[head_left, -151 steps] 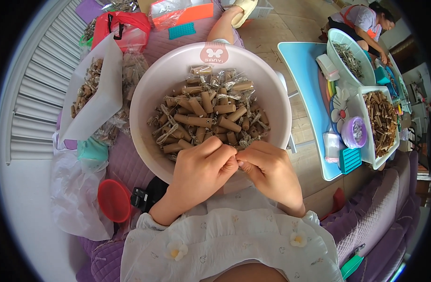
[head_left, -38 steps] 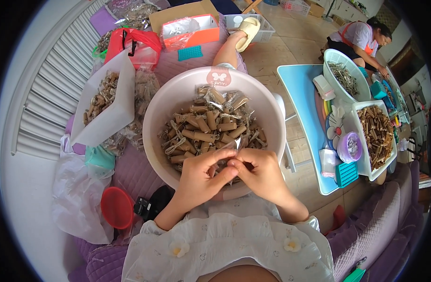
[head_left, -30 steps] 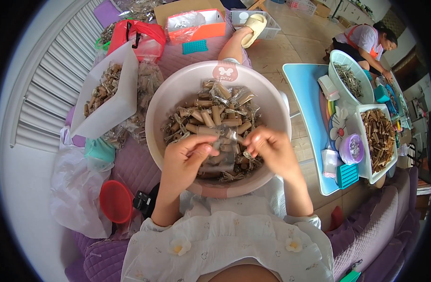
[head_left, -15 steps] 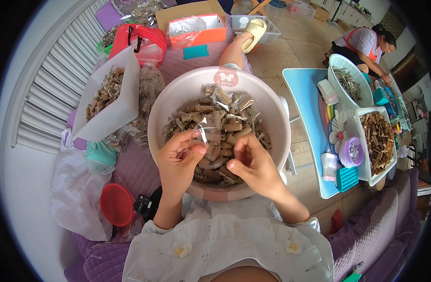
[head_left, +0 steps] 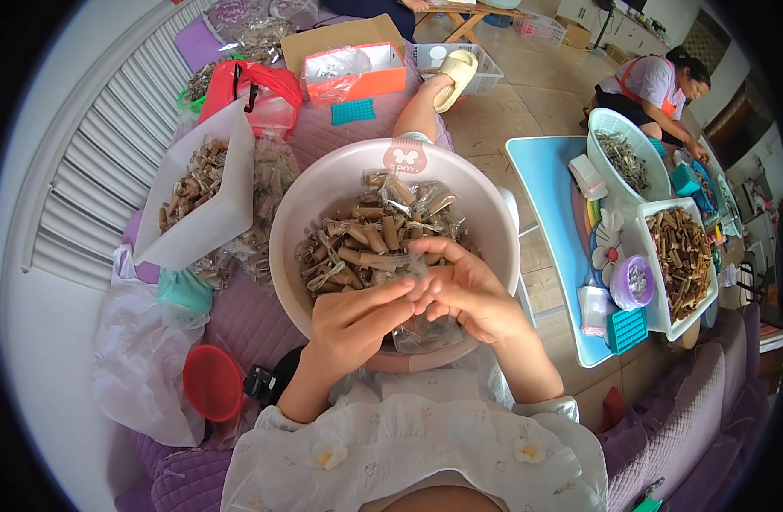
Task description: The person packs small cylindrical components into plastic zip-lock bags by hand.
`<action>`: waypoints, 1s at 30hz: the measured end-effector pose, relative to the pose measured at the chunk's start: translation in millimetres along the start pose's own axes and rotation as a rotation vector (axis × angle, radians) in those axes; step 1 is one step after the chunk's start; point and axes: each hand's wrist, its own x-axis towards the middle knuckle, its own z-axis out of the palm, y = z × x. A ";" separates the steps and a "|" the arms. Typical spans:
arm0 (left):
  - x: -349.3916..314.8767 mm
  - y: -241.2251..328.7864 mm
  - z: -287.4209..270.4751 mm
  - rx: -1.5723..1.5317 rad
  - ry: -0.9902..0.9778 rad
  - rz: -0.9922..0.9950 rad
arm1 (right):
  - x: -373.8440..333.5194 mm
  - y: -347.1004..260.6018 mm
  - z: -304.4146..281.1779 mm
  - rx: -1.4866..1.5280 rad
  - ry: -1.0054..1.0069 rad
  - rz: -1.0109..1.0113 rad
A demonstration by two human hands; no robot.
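Observation:
Over the near half of a pale pink basin (head_left: 293, 196), my left hand (head_left: 353, 322) and my right hand (head_left: 487, 309) meet fingertip to fingertip. Both pinch a small clear plastic bag (head_left: 421, 334), which hangs below the fingers. My right index finger is raised and curved above the pinch. Whether anything is inside the bag I cannot make out. Beneath the hands, the basin holds a heap of short brown cylindrical pieces (head_left: 373, 236), many wrapped in clear film.
To the left, a white bin (head_left: 233, 183) tilts with wrapped pieces inside, near a red bowl (head_left: 212, 382). An open orange box (head_left: 379, 72) lies beyond the basin. A blue table (head_left: 537, 183) at the right carries a tray (head_left: 683, 256) of brown pieces; a person (head_left: 656, 90) works behind it.
My hands, apart before with the bag held up in my left fingers, have come together. The bag is now lower, between both hands. The view has shifted slightly.

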 end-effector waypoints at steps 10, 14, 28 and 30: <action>-2.1 -8.2 -3.3 -0.745 -0.113 -0.775 | 4.7 7.1 5.9 -0.275 0.262 -0.364; -3.8 -8.4 2.0 -0.813 -0.168 -0.848 | 5.4 8.5 9.1 -0.350 0.289 -0.378; -1.5 -7.3 -3.4 -0.587 -0.103 -0.930 | 9.9 -6.2 -9.0 -0.998 0.493 -0.501; -4.2 -9.6 -5.2 -0.593 -0.046 -0.906 | 16.3 -15.0 -22.8 -1.213 0.613 -0.521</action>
